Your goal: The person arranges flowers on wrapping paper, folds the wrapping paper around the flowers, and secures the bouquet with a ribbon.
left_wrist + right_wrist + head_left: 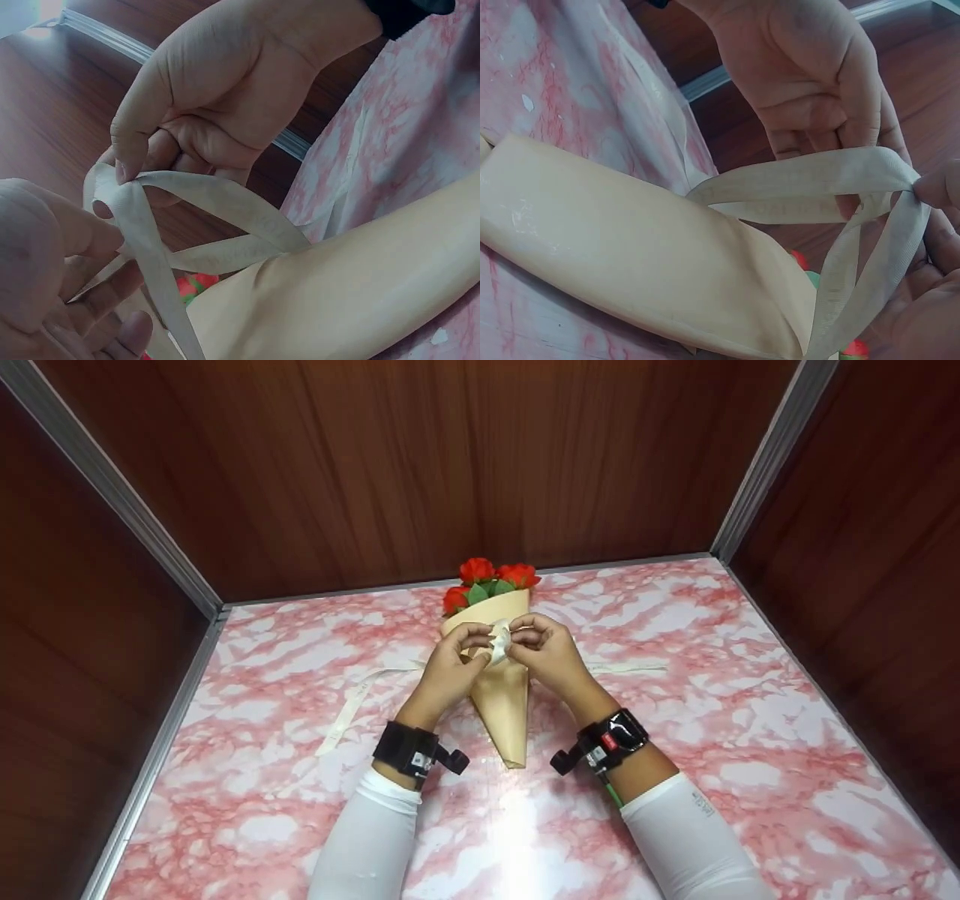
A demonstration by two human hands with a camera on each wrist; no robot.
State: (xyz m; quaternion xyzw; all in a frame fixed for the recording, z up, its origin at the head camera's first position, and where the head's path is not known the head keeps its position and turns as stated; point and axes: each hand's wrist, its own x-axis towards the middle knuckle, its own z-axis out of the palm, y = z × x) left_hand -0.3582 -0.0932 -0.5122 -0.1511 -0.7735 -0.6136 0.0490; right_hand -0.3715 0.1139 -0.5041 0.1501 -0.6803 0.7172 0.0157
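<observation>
A bouquet of red roses (477, 570) stands in a cream paper cone (504, 712), which lies on the table with its narrow end toward me. Over the front of the cone, a cream ribbon (500, 640) is raised in loops between both hands. My left hand (448, 661) holds the ribbon from the left, thumb and fingertips at its edge. From the other side my right hand (553, 654) pinches a fold of it. In the right wrist view, the right thumb presses where the ribbon strips (877, 281) cross.
One ribbon tail (349, 709) trails across the pink marbled table (262, 780) to the left, another (626, 667) to the right. Brown wood-grain panels (450, 465) with grey metal edging enclose the back and sides.
</observation>
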